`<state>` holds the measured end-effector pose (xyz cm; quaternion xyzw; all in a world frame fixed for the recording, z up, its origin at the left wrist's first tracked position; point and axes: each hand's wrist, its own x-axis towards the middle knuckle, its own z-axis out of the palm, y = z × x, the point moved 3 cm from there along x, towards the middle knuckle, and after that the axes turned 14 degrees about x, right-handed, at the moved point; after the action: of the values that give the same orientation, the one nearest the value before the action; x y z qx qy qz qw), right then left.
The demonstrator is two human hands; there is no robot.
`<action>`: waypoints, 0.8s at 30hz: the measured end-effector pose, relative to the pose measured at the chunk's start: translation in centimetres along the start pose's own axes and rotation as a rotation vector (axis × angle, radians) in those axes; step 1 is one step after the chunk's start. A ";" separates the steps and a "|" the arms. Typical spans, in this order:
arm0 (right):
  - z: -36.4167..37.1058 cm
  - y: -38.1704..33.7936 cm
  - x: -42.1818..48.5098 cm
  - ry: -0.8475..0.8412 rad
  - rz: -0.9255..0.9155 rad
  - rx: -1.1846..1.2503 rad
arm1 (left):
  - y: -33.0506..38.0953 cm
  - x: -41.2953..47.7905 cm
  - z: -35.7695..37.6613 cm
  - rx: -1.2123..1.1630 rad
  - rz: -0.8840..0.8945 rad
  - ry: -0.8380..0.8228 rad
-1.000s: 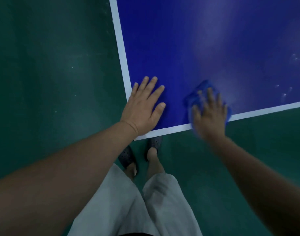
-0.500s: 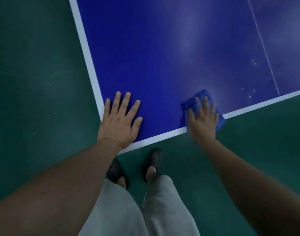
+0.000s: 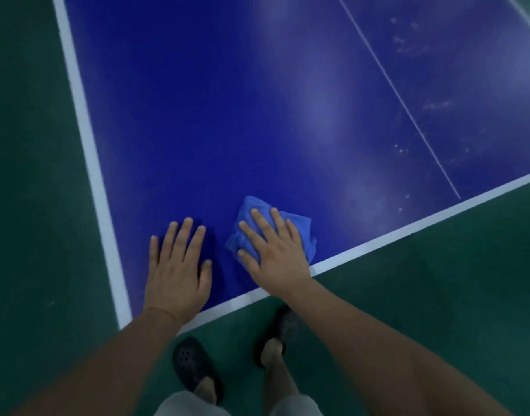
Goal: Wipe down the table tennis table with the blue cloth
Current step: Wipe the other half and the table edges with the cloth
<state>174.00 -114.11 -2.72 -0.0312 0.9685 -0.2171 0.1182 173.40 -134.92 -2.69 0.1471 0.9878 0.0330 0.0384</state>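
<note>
The dark blue table tennis table (image 3: 227, 115) fills the upper view, with white edge lines and a thin white centre line. Its near left corner lies just in front of me. My left hand (image 3: 178, 271) rests flat on the surface beside that corner, fingers straight and spread. The crumpled blue cloth (image 3: 299, 228) lies close to the near edge line. My right hand (image 3: 274, 255) presses down on the cloth with straight fingers and covers most of it. Pale dusty smears show on the table's right half.
Green floor (image 3: 32, 205) surrounds the table on the left and near side. My two feet in dark perforated clogs (image 3: 194, 367) stand just below the near edge.
My right hand has slid the cloth leftward along the near edge, closer to my left hand. The view has shifted, so more of the table's right half now shows.
</note>
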 end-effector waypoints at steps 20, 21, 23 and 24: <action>-11.9 28.3 -1.5 0.459 0.459 -0.014 | 20.3 18.4 1.4 0.006 0.076 -0.001; -13.2 31.1 -2.5 0.477 0.578 0.020 | 20.3 18.3 1.4 0.016 0.075 -0.012; -14.4 33.0 -3.0 0.500 0.759 0.156 | 20.3 18.3 1.4 0.024 0.073 -0.014; -14.0 32.2 -2.5 0.530 0.796 0.172 | 20.2 18.3 1.4 0.026 0.076 -0.018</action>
<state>172.74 -78.93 -3.68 0.4079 0.8804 -0.2350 -0.0564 161.86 -110.18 -3.74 0.1855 0.9815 0.0201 0.0439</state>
